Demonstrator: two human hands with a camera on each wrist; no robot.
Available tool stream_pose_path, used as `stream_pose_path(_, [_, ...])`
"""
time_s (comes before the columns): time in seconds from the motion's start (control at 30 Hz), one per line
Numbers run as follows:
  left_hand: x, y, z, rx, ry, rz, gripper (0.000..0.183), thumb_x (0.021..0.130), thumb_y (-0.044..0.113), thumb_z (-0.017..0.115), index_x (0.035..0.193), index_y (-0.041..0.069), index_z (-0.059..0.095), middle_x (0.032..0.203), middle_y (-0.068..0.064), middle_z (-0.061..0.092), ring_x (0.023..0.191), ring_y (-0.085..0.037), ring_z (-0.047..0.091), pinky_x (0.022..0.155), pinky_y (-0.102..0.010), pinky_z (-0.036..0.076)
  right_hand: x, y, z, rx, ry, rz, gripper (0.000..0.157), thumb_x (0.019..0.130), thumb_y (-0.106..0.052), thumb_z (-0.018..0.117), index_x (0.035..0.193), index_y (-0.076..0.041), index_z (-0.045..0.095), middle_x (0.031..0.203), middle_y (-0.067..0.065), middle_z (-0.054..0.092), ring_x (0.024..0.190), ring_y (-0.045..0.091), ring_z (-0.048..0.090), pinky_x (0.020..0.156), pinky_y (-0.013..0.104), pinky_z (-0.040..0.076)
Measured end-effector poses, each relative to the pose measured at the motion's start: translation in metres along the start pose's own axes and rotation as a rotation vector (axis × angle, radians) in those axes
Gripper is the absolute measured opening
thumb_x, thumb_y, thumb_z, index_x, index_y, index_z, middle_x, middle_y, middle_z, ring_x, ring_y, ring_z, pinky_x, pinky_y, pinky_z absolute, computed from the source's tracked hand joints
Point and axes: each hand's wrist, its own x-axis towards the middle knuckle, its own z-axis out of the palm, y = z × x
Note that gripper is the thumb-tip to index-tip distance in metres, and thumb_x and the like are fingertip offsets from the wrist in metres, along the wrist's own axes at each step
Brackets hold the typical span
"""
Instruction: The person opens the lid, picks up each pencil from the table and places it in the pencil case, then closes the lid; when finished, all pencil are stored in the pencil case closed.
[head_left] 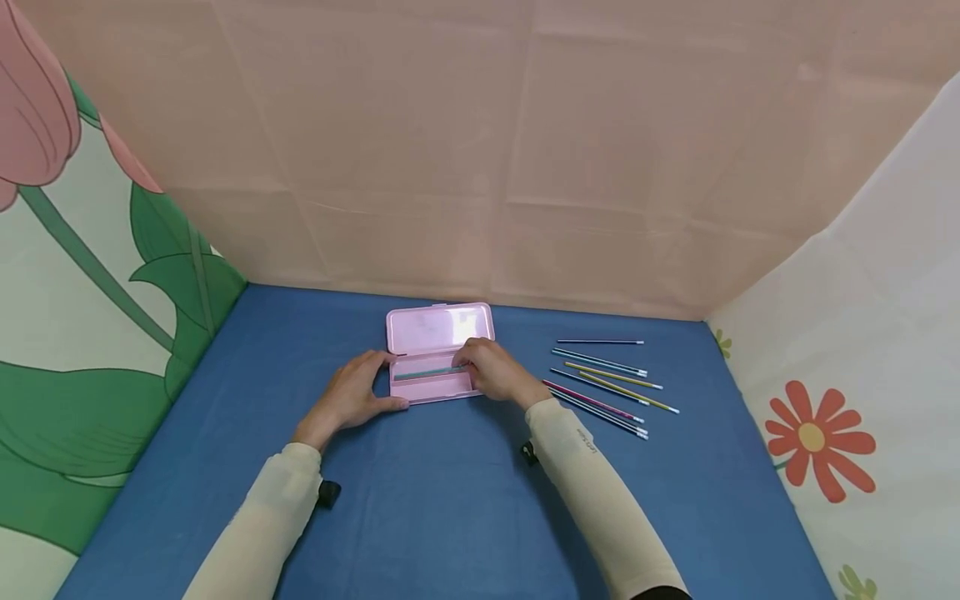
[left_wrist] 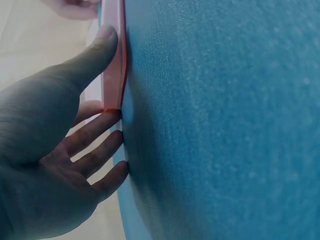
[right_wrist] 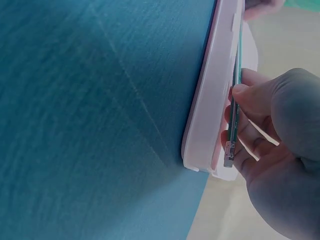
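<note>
A pink pencil case [head_left: 431, 392] lies with its lid [head_left: 438, 327] raised at the back. My left hand [head_left: 351, 396] grips the left end of the case, thumb along the front wall and fingers around the side. In the left wrist view, that thumb [left_wrist: 102, 47] presses the pink wall while the lower fingers spread toward the cloth. My right hand [head_left: 491, 369] pinches a green pencil [right_wrist: 234, 112] over the right part of the case. The pencil's silver end points toward the palm in the right wrist view, and its other end reaches along the open tray.
Several pencils [head_left: 600, 385] in blue, yellow, pink and dark shades lie loosely fanned to the right of the case. Blue cloth [head_left: 442, 500] covers the table. A beige sheet [head_left: 480, 167] hangs behind, with flower-printed panels on both sides.
</note>
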Motion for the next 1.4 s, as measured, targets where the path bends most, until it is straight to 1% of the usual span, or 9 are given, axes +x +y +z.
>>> stream_pose_path(0.13, [-0.0005, 0.0008, -0.0001, -0.003, -0.003, 0.0, 0.081, 0.092, 0.039, 0.096, 0.153, 0.0, 0.06, 0.154, -0.026, 0.065, 0.145, -0.05, 0.061, 0.123, -0.071, 0.047, 0.0015, -0.0006, 0.0015, 0.007, -0.011, 0.013, 0.028, 0.107, 0.006, 0.065, 0.124, -0.006, 0.083, 0.124, 0.011, 0.081, 0.115, 0.028, 0.07, 0.116, 0.045, 0.059])
stream_pose_path(0.47, [-0.001, 0.0009, 0.0007, -0.007, -0.009, -0.011, 0.081, 0.093, 0.039, 0.096, 0.154, 0.001, 0.06, 0.158, -0.027, 0.063, 0.148, -0.051, 0.059, 0.125, -0.073, 0.045, 0.0045, -0.0014, 0.0029, 0.026, -0.014, -0.007, 0.026, 0.108, 0.004, 0.067, 0.125, -0.007, 0.084, 0.124, 0.012, 0.082, 0.115, 0.028, 0.072, 0.118, 0.046, 0.059])
stream_pose_path(0.63, [-0.0018, 0.0004, 0.0016, -0.009, -0.003, -0.008, 0.081, 0.093, 0.039, 0.096, 0.154, 0.0, 0.06, 0.158, -0.028, 0.063, 0.148, -0.052, 0.058, 0.125, -0.074, 0.044, 0.0042, -0.0009, 0.0038, 0.048, -0.02, 0.015, 0.027, 0.108, 0.004, 0.066, 0.125, -0.006, 0.084, 0.124, 0.012, 0.082, 0.114, 0.027, 0.072, 0.118, 0.046, 0.059])
stream_pose_path(0.9, [-0.0036, 0.0012, 0.0006, -0.013, -0.009, -0.019, 0.082, 0.094, 0.039, 0.095, 0.156, 0.0, 0.058, 0.16, -0.028, 0.061, 0.149, -0.052, 0.057, 0.125, -0.075, 0.043, 0.0019, 0.0013, 0.005, 0.084, -0.023, 0.019, 0.027, 0.107, 0.001, 0.066, 0.127, -0.005, 0.083, 0.122, 0.013, 0.082, 0.107, 0.027, 0.071, 0.109, 0.044, 0.063])
stream_pose_path(1.07, [-0.003, 0.0032, 0.0003, -0.011, -0.008, -0.016, 0.082, 0.093, 0.038, 0.095, 0.156, 0.0, 0.059, 0.161, -0.028, 0.06, 0.15, -0.053, 0.057, 0.125, -0.075, 0.043, 0.0011, 0.0053, 0.006, 0.107, -0.009, 0.013, 0.026, 0.106, 0.0, 0.067, 0.127, -0.004, 0.082, 0.119, 0.012, 0.081, 0.105, 0.025, 0.07, 0.105, 0.043, 0.063])
stream_pose_path(1.23, [-0.0033, 0.0038, -0.0003, -0.012, -0.011, -0.028, 0.081, 0.094, 0.038, 0.095, 0.156, 0.001, 0.058, 0.161, -0.028, 0.061, 0.15, -0.052, 0.057, 0.126, -0.074, 0.043, -0.0004, 0.0054, 0.0052, 0.143, -0.022, 0.031, 0.025, 0.107, -0.004, 0.07, 0.129, -0.004, 0.081, 0.117, 0.012, 0.081, 0.103, 0.023, 0.069, 0.102, 0.04, 0.063])
stream_pose_path(1.4, [-0.0032, 0.0043, -0.0007, -0.021, -0.014, -0.027, 0.081, 0.094, 0.039, 0.095, 0.156, 0.001, 0.059, 0.159, -0.028, 0.061, 0.149, -0.052, 0.057, 0.126, -0.075, 0.043, -0.0026, 0.0035, 0.0024, 0.145, -0.023, 0.032, 0.025, 0.108, -0.007, 0.071, 0.131, -0.004, 0.08, 0.114, 0.01, 0.08, 0.1, 0.02, 0.068, 0.097, 0.037, 0.063])
